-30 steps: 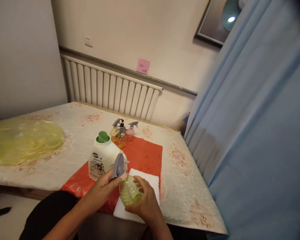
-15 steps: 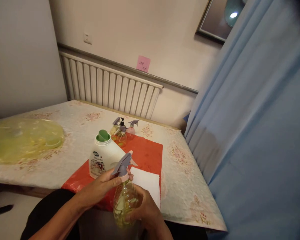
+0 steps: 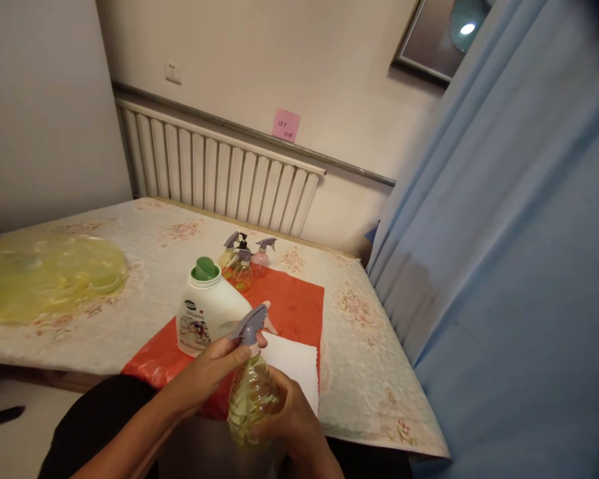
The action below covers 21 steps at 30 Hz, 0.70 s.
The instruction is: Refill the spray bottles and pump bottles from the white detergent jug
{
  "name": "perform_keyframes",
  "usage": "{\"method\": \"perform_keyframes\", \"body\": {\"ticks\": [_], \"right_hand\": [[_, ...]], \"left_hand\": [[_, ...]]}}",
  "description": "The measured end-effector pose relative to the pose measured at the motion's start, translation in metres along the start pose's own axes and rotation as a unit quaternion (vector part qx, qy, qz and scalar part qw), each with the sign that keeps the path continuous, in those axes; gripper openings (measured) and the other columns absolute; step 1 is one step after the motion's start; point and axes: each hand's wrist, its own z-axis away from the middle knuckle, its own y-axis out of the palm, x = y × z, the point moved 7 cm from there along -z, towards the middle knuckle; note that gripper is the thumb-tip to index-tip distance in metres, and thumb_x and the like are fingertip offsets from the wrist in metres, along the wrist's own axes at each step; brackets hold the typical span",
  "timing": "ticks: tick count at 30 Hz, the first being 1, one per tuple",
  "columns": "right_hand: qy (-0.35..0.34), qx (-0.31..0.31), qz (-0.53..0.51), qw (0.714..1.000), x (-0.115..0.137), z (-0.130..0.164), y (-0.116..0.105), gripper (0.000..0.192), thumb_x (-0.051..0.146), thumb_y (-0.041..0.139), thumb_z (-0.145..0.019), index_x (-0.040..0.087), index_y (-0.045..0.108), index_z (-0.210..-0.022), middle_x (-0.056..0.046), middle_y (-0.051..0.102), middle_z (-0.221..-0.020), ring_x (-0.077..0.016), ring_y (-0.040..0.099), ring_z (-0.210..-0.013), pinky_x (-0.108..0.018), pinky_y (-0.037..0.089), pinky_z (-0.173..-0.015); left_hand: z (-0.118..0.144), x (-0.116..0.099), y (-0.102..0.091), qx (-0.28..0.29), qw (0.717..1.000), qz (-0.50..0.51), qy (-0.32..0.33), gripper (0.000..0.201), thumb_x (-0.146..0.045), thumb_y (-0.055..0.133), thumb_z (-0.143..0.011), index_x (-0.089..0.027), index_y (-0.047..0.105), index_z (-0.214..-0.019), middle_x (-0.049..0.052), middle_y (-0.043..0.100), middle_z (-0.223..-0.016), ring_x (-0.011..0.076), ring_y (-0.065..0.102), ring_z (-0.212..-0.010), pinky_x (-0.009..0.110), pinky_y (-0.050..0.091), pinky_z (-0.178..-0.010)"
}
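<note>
**Head view: both hands on a yellow spray bottle at the near bench edge**

Head camera looks down over a bench [image 3: 130,239] covered with a floral cloth. Right hand [image 3: 292,422] is wrapped around the lower body of a clear yellow-green spray bottle [image 3: 249,399], fingers curled closed on it from the right side and underneath. Bottle stands roughly upright, held above the near edge of the bench, in front of the person's lap.

Left hand [image 3: 214,362] comes in from the left. Thumb and fingers are pinched together at the bottle's neck, just under the grey trigger head [image 3: 249,324]. The nozzle points up and to the right. Cannot tell whether the head is fully seated on the neck.

Surroundings:
- White folded towel [image 3: 297,362] lies on a red mat [image 3: 289,306], just behind the held bottle.
- White detergent jug [image 3: 204,313] with a green cap [image 3: 205,269] stands on the mat, left of the bottle and near the left hand, not touching it.
- Three small spray bottles [image 3: 244,256] stand clustered at the far edge of the mat.
- Crumpled yellow plastic sheet [image 3: 44,276] lies far left on the bench.
- Blue curtain [image 3: 504,266] hangs at right; radiator [image 3: 219,173] runs along the wall behind.
</note>
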Motion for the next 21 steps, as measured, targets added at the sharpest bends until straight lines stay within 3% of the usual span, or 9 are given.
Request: {"method": "perform_keyframes", "body": {"ticks": [6,14,18,21], "right_hand": [[0.003,-0.006,0.005,1.0,-0.004,0.001,-0.001,0.082,0.021,0.094,-0.034,0.019,0.07,-0.111,0.001,0.069,-0.087,-0.0153,0.059,-0.073,-0.024,0.046,-0.063],[0.007,0.001,-0.034,0.999,-0.005,0.004,0.003,0.075,0.02,0.092,-0.035,0.019,0.071,-0.107,0.0,0.07,-0.085,-0.0166,0.062,-0.07,-0.026,0.046,-0.064],[0.008,0.024,-0.092,0.995,-0.006,0.007,0.011,0.072,0.023,0.093,-0.036,0.016,0.072,-0.104,-0.003,0.072,-0.085,-0.0188,0.065,-0.072,-0.027,0.047,-0.066],[-0.001,0.031,-0.116,0.993,-0.006,0.008,0.014,0.065,0.025,0.093,-0.041,0.014,0.072,-0.102,-0.003,0.072,-0.082,-0.02,0.066,-0.075,-0.027,0.046,-0.067]], "left_hand": [[-0.003,0.012,0.002,0.014,0.996,0.074,-0.038,0.04,-0.044,0.075,-0.077,-0.018,0.073,-0.108,0.008,0.073,-0.103,0.025,0.062,-0.1,0.035,0.043,-0.092],[-0.005,0.003,0.004,-0.007,0.991,0.131,0.016,0.042,-0.041,0.083,-0.069,-0.018,0.072,-0.102,0.006,0.074,-0.091,0.0211,0.066,-0.084,0.03,0.048,-0.08],[-0.004,0.009,0.01,0.028,0.981,0.19,-0.02,0.034,-0.039,0.085,-0.066,-0.016,0.075,-0.089,0.007,0.073,-0.088,0.0194,0.065,-0.082,0.028,0.048,-0.079],[-0.004,0.011,0.015,0.049,0.971,0.23,-0.051,0.03,-0.032,0.083,-0.071,-0.017,0.074,-0.096,0.006,0.072,-0.092,0.0167,0.063,-0.086,0.026,0.046,-0.081]]}}
